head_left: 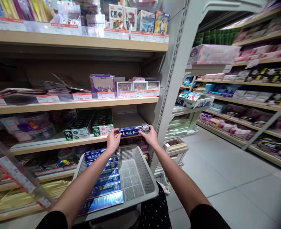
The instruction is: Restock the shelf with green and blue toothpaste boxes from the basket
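Observation:
A long dark-blue toothpaste box (130, 131) lies level at the front edge of the shelf, gripped at its two ends. My left hand (114, 140) pinches its left end, and my right hand (150, 135) closes on its right end. Below my arms is a grey plastic basket (140, 171), with several similar blue boxes (107, 181) lined up in its left half. Left of the held box, two stacks of green-and-white toothpaste boxes (102, 124) stand on the same shelf. Whether the held box rests on the shelf board, I cannot tell.
Above is a shelf (83, 105) with small packaged goods and price tags. A grey upright post (169, 73) closes off the shelf on the right. Beyond it are an aisle floor (214, 165) and more stocked shelves (247, 125). A tilted price-tag strip (16, 173) juts in at lower left.

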Tool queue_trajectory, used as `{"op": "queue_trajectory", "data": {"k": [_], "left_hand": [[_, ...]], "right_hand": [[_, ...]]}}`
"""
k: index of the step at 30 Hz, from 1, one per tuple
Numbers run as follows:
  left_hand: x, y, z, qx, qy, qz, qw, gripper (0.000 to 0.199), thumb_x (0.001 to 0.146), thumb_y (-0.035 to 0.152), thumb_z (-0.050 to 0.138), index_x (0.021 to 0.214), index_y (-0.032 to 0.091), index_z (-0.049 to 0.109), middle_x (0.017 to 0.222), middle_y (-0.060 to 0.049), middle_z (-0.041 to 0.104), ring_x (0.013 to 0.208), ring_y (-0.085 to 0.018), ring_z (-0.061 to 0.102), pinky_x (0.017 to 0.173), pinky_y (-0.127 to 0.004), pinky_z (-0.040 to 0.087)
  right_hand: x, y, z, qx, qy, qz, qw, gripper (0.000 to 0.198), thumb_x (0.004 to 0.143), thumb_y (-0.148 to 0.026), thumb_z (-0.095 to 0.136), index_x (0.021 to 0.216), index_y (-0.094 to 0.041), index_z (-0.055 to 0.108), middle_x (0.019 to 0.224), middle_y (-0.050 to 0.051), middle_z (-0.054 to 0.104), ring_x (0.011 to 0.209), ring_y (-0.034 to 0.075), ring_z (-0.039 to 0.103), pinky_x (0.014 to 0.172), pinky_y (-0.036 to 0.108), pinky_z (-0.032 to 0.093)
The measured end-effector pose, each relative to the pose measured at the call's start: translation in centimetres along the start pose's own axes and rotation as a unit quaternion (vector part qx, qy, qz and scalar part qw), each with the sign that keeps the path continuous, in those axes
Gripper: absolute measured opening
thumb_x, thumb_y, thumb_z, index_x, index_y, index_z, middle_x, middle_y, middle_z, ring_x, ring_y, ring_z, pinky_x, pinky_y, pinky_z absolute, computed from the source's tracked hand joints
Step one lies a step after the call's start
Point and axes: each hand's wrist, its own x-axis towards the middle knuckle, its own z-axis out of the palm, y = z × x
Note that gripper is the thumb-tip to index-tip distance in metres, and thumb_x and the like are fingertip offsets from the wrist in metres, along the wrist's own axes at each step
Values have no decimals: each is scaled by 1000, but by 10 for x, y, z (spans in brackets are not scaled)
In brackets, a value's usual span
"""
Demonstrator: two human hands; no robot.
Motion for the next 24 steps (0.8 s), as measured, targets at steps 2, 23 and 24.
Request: {"op": "queue_trajectory", "data": {"k": [2,23,24], "left_hand": [[6,-3,16,21,5,1,1000,24,81,14,63,105,14,58,104,-12,68,99,-21,67,92,-40,54],[45,-42,42,98,24,45,994,30,85,17,57,114,15,53,109,-15,65,104,-24,65,91,-41,53],[45,-42,42,97,25,45,994,30,85,17,57,115,15,53,109,-14,65,104,-24,65,92,-41,53]], "right_hand": [[10,9,0,-13,6,0,1000,67,61,-46,79,117,-16,55,106,11,68,96,26,64,87,38,49],[49,26,26,-13,6,49,999,59,55,-36,84,106,-19,60,100,9,70,95,26,65,86,37,49],[49,27,26,-14,4,49,999,59,55,-36,83,107,-19,59,101,9,70,95,26,65,87,37,49]]}}
